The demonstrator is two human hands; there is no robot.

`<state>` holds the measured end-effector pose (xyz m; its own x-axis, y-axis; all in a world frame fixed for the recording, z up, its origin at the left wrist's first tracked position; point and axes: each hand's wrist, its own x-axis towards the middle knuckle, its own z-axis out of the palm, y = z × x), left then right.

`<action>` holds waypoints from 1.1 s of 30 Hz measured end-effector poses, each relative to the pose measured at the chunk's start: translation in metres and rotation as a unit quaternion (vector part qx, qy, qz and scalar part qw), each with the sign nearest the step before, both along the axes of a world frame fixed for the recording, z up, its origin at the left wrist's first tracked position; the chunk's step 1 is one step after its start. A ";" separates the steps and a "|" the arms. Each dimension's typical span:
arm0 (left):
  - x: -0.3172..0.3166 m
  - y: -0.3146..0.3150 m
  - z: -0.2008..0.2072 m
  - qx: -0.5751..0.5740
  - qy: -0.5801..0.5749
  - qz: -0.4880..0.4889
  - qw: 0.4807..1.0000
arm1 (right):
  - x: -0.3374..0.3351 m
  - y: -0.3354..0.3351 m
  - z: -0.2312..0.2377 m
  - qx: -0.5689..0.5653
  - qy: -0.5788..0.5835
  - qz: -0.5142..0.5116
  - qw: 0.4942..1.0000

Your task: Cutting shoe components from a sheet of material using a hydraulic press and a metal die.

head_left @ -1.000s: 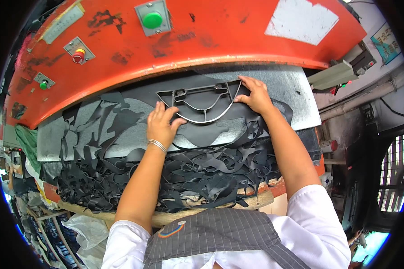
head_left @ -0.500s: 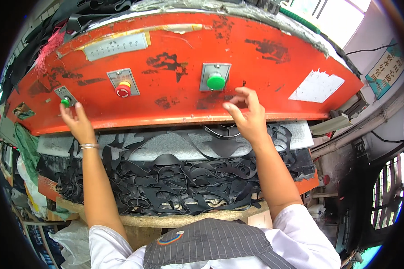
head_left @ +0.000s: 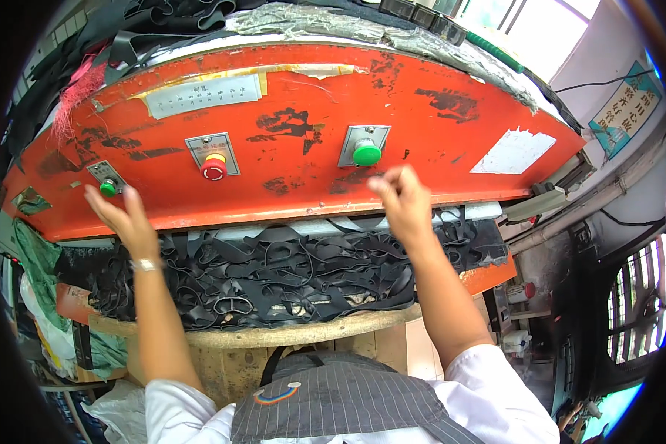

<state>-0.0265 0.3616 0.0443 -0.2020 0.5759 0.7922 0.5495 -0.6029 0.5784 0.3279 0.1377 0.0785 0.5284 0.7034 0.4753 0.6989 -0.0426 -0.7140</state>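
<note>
My left hand (head_left: 129,223) is open, fingers stretched, just below a small green button (head_left: 109,187) at the left of a red machine panel (head_left: 288,174). Nothing is in it. Below and right of a large green push button (head_left: 367,153) hovers my right hand (head_left: 407,206), fingers loosely bent and thumb apart, apparently holding nothing. Between them on the panel sits a red stop button (head_left: 214,167) with a yellow collar. Under the panel's lower edge lies a heap of black scrap strips (head_left: 274,277), with a pale grey slab (head_left: 237,231) partly showing behind it.
A wooden edge (head_left: 288,338) borders the scraps on my side. Dark sheet material (head_left: 155,22) and pink threads (head_left: 81,92) lie atop the machine at left. Green sacking (head_left: 37,251) hangs at the left end. A pipe (head_left: 592,211) runs along the right wall.
Both hands have drawn back slightly from the panel and its buttons. Much less of the grey slab shows between panel and scraps. The whole view has shifted a little.
</note>
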 end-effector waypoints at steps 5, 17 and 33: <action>0.033 -0.189 -0.056 -0.136 0.179 -0.338 0.914 | -0.051 -0.093 -0.061 -0.266 -0.202 0.271 0.903; 0.075 -0.296 -0.093 -0.217 0.303 -0.319 0.871 | -0.072 -0.168 -0.116 -0.229 -0.215 0.177 0.933; 0.193 -0.093 -0.042 -0.252 0.287 -0.403 0.831 | 0.114 0.098 -0.082 -0.014 -0.526 0.439 0.728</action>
<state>0.1668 0.2686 0.0026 0.7393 0.6289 0.2408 0.3573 -0.6695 0.6513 0.4415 0.2359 -0.0037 -0.7780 0.5666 0.2712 0.6240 0.7469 0.2297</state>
